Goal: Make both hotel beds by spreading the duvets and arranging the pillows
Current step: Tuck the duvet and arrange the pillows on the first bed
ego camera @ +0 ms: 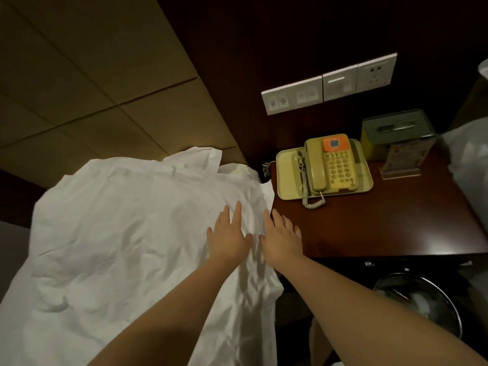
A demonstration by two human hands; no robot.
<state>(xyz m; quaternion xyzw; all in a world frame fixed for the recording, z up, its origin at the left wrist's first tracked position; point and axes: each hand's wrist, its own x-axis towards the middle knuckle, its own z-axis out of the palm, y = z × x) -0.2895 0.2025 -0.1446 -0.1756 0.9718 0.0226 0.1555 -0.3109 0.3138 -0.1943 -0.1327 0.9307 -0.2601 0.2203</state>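
A wrinkled white duvet (126, 233) covers the bed on the left, up to the padded tan headboard (92, 88). A bit of white pillow (237, 169) shows past its top right corner. My left hand (228, 235) lies flat on the duvet near its right edge, fingers straight and spread. My right hand (281, 237) is beside it with straight fingers, over the duvet's edge where it meets the nightstand. More white bedding (467, 157), likely the second bed, shows at the far right.
A dark wood nightstand (383, 225) stands right of the bed, carrying a beige phone (330, 165) on a tray (286, 180), a tissue box (396, 133) and a small card stand (400, 161). A switch panel (327, 84) is on the wall. A bin (420, 299) sits below.
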